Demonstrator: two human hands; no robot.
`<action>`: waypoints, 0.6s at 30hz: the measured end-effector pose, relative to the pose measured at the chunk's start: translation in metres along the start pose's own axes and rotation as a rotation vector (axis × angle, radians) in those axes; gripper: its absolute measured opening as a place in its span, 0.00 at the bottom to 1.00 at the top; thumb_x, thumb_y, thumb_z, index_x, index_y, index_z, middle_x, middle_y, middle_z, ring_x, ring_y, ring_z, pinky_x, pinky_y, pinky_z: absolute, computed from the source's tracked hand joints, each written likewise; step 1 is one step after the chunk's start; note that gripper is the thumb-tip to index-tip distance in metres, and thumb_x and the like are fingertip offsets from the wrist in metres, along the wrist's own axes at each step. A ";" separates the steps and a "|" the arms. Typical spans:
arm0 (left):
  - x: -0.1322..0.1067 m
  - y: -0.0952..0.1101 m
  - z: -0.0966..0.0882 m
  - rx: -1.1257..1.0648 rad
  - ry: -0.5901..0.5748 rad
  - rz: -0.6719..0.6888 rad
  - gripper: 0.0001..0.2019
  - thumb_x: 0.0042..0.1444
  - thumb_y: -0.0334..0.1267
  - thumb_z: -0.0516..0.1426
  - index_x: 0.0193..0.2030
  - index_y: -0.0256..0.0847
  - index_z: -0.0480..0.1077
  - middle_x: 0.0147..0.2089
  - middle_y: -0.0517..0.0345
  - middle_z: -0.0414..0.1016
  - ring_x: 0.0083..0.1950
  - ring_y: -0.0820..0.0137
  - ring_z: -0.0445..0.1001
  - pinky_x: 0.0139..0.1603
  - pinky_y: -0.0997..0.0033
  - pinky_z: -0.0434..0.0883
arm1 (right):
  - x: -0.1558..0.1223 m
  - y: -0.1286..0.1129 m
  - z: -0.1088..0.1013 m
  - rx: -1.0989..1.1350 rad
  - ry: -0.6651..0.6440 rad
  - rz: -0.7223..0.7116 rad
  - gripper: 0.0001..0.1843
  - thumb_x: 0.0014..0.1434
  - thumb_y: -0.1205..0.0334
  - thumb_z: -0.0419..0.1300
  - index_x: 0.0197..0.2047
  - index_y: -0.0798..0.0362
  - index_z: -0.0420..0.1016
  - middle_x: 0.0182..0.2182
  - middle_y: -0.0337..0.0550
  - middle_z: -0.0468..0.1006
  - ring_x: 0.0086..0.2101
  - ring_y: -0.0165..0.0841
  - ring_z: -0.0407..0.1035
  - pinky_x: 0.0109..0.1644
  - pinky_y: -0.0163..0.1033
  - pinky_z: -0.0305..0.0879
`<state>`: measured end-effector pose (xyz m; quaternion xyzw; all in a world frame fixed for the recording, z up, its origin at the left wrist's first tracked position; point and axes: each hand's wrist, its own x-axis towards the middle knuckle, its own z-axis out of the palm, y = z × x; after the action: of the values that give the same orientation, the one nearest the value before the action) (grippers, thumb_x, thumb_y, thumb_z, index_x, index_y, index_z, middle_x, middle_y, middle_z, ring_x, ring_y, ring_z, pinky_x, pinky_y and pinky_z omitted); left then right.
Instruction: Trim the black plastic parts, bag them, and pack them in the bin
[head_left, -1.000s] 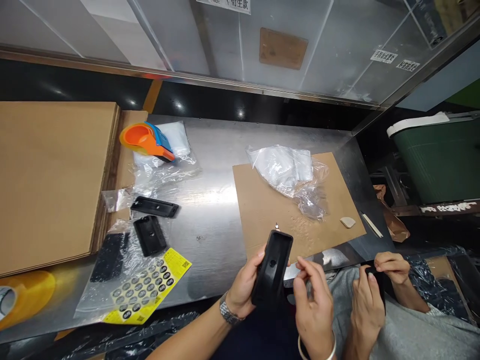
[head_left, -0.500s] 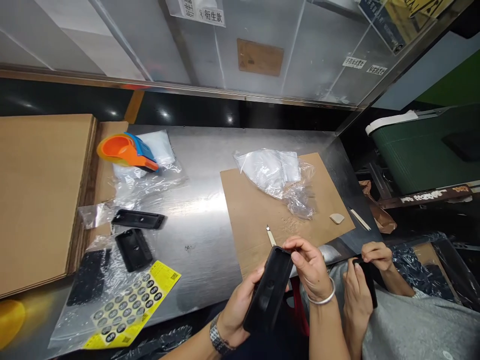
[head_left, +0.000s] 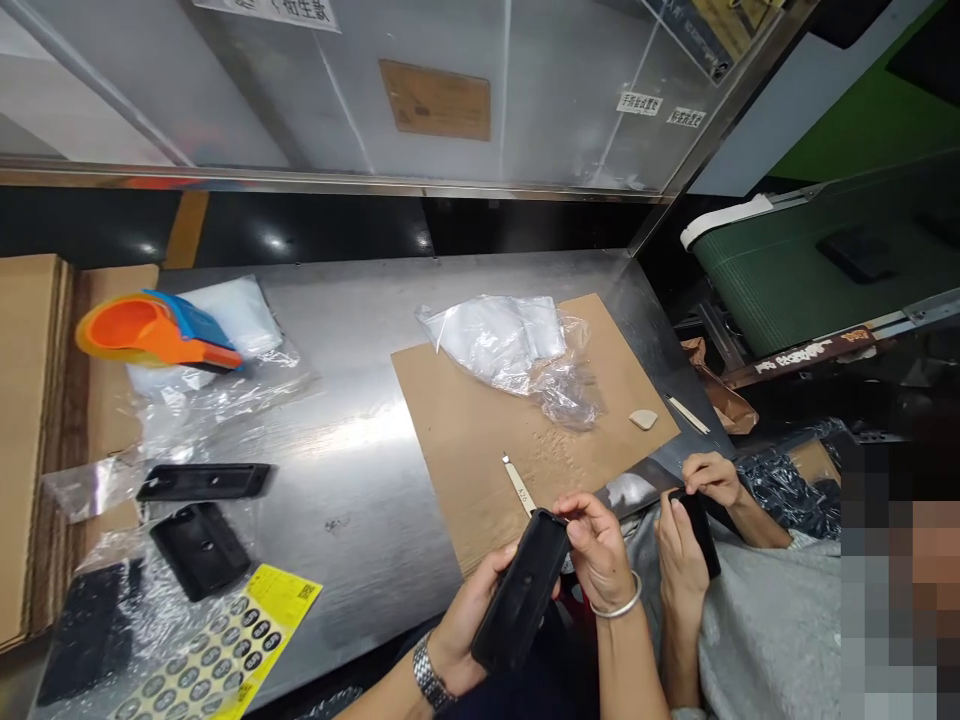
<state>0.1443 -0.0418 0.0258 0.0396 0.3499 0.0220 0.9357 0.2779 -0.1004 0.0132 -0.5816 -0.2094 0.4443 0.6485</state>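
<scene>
Above my lap, tilted, is a long black plastic tray (head_left: 523, 592) with a hollow inside and a small hole. My left hand (head_left: 466, 612) wraps round its lower left side. At its upper right corner, my right hand (head_left: 602, 552) has thumb and fingers closed on the edge. Just beyond the tray's top end lies a slim pale-handled tool (head_left: 517, 484) marked A26, with a small metal tip. It rests on a brown cardboard sheet (head_left: 439, 440). Two more black trays, one narrow (head_left: 206, 482) and one wider (head_left: 199, 550), lie at the left of the metal table.
A clear plastic bag (head_left: 499, 345) and a pale wedge-shaped piece (head_left: 643, 419) lie on the cardboard. An orange tape dispenser (head_left: 150, 330), a yellow sticker sheet (head_left: 289, 590) and stacked cardboard (head_left: 26, 430) are leftward. A co-worker's hands (head_left: 686, 540) hold a black piece at right, near a green conveyor (head_left: 787, 250).
My view has swung to the right, so the table's things appear further left. Both hands keep hold of the black tray, with little change in their grip.
</scene>
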 end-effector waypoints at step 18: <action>0.044 0.002 0.029 -0.014 0.078 -0.043 0.18 0.53 0.47 0.50 0.33 0.32 0.70 0.28 0.51 0.72 0.22 0.71 0.69 0.22 0.74 0.65 | 0.026 0.026 -0.032 0.168 0.133 0.049 0.12 0.51 0.52 0.57 0.33 0.52 0.68 0.29 0.40 0.71 0.29 0.31 0.66 0.34 0.37 0.64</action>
<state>0.1962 -0.0390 0.0194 0.0246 0.3866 0.0058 0.9219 0.3077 -0.0994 -0.0246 -0.5583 -0.1136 0.4362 0.6965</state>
